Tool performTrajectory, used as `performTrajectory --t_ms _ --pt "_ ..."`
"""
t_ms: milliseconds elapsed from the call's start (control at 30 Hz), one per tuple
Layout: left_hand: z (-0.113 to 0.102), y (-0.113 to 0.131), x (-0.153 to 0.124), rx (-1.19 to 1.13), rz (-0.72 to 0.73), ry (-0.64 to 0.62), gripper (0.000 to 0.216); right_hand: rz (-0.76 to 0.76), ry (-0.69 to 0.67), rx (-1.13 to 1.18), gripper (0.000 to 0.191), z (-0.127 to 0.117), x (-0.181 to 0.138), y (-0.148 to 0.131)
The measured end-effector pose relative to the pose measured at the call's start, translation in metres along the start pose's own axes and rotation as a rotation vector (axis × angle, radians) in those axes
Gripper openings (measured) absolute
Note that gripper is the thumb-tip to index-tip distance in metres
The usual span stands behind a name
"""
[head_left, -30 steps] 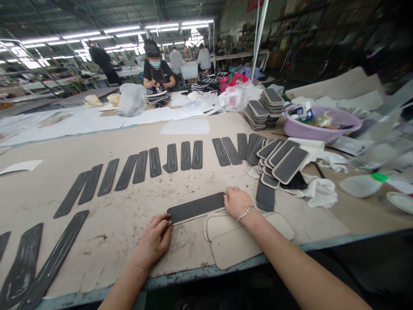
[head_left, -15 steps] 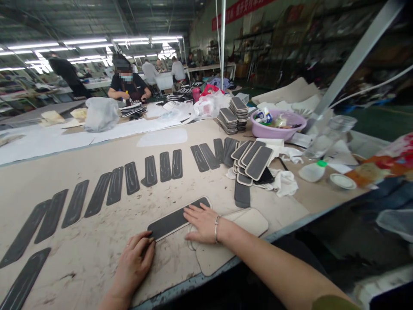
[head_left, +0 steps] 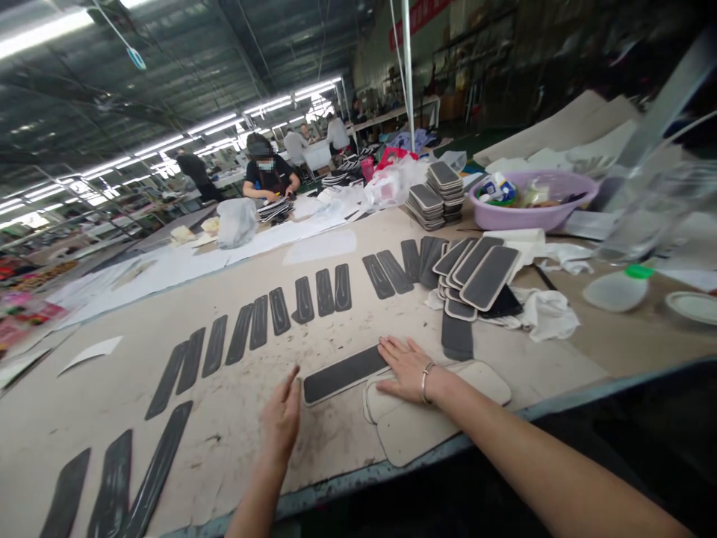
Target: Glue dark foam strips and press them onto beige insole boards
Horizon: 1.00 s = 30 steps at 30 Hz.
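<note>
A long dark panel with a pale rim (head_left: 343,377) lies flat on the table before me. My right hand (head_left: 408,370) rests over its right end, fingers stretched out and spread. Under that palm and wrist are rounded beige pieces (head_left: 420,430), overlapping near the table edge. Just off the panel's left end is my left hand (head_left: 281,415), slightly blurred, with fingers extended and nothing in it. Beyond both hands runs a row of dark strips (head_left: 258,323) with shiny streaks. More streaked strips (head_left: 160,463) lie at the near left.
A loose pile of pale-rimmed dark panels (head_left: 490,276) lies to the right, with neat stacks (head_left: 445,190) behind. A purple basin (head_left: 532,213), a green-capped bottle (head_left: 619,290) and crumpled white cloth (head_left: 552,317) are further right. A co-worker (head_left: 272,175) sits across the table.
My left hand has come away from the panel's left end, its fingers straightening. My right hand stays on the panel. The view has swung left and tilted.
</note>
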<state>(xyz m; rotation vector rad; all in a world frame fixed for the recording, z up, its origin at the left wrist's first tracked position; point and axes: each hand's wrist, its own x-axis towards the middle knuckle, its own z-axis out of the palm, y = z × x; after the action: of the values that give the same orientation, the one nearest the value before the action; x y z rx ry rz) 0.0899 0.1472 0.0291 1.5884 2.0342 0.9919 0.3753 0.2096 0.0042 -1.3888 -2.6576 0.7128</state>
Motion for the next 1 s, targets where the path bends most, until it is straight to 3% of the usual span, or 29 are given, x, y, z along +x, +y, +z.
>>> performTrajectory --t_ms 67,133,200,267,467,600,767,1000 --pt "0.024 0.026 -0.001 0.150 0.317 -0.269 0.050 -0.001 0.013 -0.010 0.092 0.000 0.000 0.000" --pt "0.047 0.045 0.002 0.289 0.533 -0.498 0.052 0.002 0.024 -0.022 0.090 -0.001 -0.002 0.000" --pt "0.058 0.049 0.006 0.426 0.623 -0.634 0.054 0.001 0.030 -0.031 0.087 -0.001 -0.003 0.000" --pt "0.054 0.037 0.011 0.543 0.642 -0.672 0.056 -0.008 0.038 -0.031 0.087 0.001 -0.003 0.001" --pt "0.009 -0.026 0.016 0.705 0.586 -0.562 0.061 -0.011 0.044 0.015 0.089 0.004 0.001 0.006" --pt "0.010 -0.041 0.025 0.668 0.530 -0.479 0.053 -0.015 0.054 0.067 0.090 0.001 -0.001 0.005" --pt "0.024 -0.037 0.059 0.547 0.434 -0.447 0.050 -0.015 0.192 0.132 0.085 -0.003 -0.005 0.008" --pt "0.010 0.004 0.084 0.617 0.086 -0.690 0.038 -0.062 0.512 0.116 0.062 -0.032 -0.022 0.018"
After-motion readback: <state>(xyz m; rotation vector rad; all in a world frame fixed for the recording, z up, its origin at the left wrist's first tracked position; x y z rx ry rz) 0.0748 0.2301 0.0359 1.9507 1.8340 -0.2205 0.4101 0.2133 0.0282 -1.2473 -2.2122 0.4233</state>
